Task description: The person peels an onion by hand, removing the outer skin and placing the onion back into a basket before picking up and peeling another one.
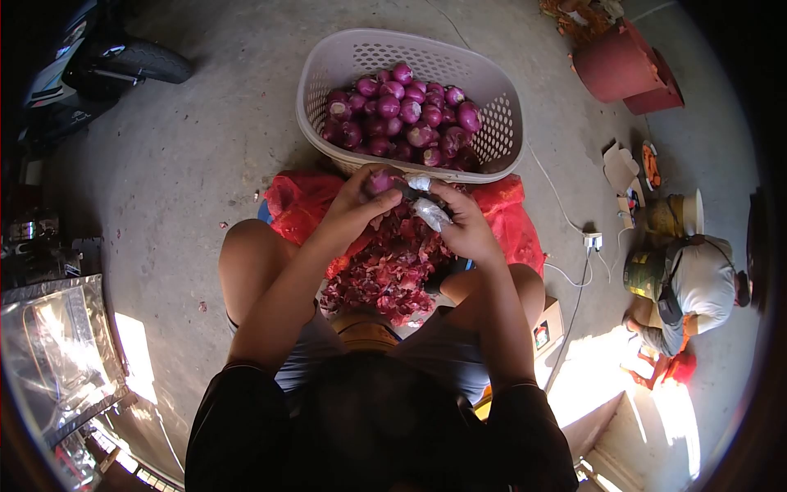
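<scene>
My left hand (361, 201) is closed around a red onion (379, 182), just in front of the basket. Close beside it, my right hand (467, 217) grips a small dark knife (409, 193), mostly hidden by the fingers and touching the onion's side. White wrapping (430, 215) covers the thumb and a fingertip of that hand. Below both hands, a heap of dry onion skins (385, 275) lies between my knees, on and around a red mesh sack (500, 215). Many smooth purple onions (389, 107) fill the grey plastic basket (508, 164) ahead.
Another person (697, 283) bends over buckets (648, 271) on the right. A power cable with a white plug (593, 240) runs along the floor there. Red tubs (619, 61) stand at the far right; a motorcycle wheel (147, 61) is at the upper left.
</scene>
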The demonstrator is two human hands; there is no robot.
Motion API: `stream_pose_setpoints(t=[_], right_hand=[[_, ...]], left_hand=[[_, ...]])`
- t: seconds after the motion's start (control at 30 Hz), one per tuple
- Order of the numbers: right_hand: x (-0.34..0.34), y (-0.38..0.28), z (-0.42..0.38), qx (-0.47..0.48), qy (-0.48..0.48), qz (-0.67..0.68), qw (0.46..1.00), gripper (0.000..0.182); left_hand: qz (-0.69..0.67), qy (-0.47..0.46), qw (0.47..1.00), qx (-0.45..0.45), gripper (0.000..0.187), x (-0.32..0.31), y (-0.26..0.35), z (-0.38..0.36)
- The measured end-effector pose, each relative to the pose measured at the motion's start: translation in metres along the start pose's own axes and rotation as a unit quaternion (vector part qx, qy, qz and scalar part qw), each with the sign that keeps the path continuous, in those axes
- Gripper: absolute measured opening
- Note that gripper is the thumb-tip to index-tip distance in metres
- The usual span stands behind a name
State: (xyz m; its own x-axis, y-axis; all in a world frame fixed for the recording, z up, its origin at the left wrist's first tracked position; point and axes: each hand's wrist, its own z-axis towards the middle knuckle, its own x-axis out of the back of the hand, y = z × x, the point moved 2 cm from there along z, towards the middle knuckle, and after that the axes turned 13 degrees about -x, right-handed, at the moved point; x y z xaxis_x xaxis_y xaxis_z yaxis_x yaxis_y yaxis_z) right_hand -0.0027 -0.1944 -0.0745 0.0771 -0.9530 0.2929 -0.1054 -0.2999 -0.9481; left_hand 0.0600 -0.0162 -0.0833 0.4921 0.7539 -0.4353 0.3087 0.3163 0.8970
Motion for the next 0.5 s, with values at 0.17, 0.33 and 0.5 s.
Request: stream_pose_setpoints(t=[0.17,0.33,0.5], right_hand=[[-0.0001,-0.0044,-0.0005,-0.007,0.013,0.030,0.999,0.040],[-0.0011,-0.0001,0.0009,-0.013,0.025,0.039,0.999,0.040],[-0.0018,-0.0006,0.0030,-0.007,0.027,0.054,0.998,0.044]], left_hand=[[0.011,0.003,0.998,-0.067,0.040,-0.0030,0.0035,0.0029],[0.015,0.003,0.996,-0.083,0.041,-0.0031,0.0055,0.0018],[0.022,0.003,0.995,-0.095,0.043,0.0027,0.0013,0.0036]])
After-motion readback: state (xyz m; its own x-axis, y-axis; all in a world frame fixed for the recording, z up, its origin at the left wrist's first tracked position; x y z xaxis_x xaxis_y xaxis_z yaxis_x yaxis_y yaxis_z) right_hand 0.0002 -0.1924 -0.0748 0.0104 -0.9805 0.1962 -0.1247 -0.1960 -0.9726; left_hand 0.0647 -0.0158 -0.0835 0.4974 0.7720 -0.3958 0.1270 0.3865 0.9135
